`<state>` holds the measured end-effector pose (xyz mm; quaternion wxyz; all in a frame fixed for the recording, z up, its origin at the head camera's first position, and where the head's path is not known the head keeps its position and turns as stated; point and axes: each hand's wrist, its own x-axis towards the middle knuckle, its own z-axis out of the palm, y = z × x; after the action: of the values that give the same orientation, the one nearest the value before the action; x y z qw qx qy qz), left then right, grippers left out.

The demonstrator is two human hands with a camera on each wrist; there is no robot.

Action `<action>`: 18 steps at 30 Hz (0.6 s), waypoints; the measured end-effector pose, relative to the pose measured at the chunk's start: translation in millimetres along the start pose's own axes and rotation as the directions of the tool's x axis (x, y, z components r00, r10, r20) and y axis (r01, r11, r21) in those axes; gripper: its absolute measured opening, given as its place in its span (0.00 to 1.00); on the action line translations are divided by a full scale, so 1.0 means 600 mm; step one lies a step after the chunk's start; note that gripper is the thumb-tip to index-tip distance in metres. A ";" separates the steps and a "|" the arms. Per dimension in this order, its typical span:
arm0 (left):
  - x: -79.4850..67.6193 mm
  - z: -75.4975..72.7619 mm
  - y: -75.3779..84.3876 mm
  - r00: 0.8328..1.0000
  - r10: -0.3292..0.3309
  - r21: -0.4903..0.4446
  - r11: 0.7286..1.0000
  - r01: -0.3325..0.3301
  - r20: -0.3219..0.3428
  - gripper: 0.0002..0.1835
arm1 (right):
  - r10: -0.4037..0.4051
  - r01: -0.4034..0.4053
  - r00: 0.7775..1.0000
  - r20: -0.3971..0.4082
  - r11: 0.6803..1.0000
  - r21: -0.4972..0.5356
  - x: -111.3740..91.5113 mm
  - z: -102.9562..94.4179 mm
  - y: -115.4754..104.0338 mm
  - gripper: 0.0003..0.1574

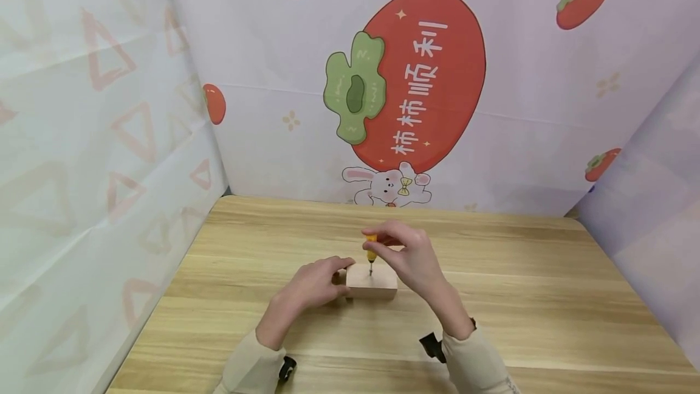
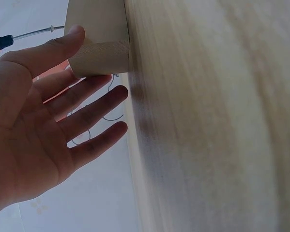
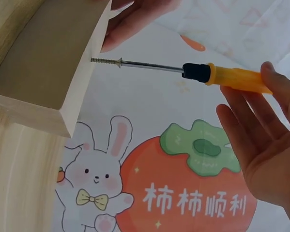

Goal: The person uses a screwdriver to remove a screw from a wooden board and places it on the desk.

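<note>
A pale wooden block (image 1: 372,292) lies on the table. My left hand (image 1: 316,283) grips its left end; in the left wrist view the thumb (image 2: 69,41) is on one side and the index and middle fingers are against the other, the remaining fingers spread. A screw (image 3: 106,61) stands upright in the block's top face, most of its thread showing. The tip of a yellow-handled screwdriver (image 3: 236,79) meets the screw head. Above the block, my right hand (image 1: 411,258) pinches the end of that handle between thumb and fingers.
The wood-grain table (image 1: 525,297) extends around the block. Behind it hangs a cloth backdrop (image 1: 262,151) printed with persimmons and a rabbit. Fabric side walls (image 1: 65,199) border the table left and right. Black straps (image 1: 432,346) sit at both wrists.
</note>
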<state>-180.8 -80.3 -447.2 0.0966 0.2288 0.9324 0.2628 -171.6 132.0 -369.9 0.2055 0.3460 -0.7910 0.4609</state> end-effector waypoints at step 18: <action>-0.001 -0.002 0.001 1.000 0.014 0.009 1.000 -0.014 0.001 0.31 | 0.009 -0.028 0.994 -0.113 0.985 -0.170 -0.007 0.003 -0.007 0.19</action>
<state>-180.4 -80.4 -445.8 0.0940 0.2357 0.9319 0.2590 -165.7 130.8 -371.1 0.2743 0.2932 -0.8181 0.4117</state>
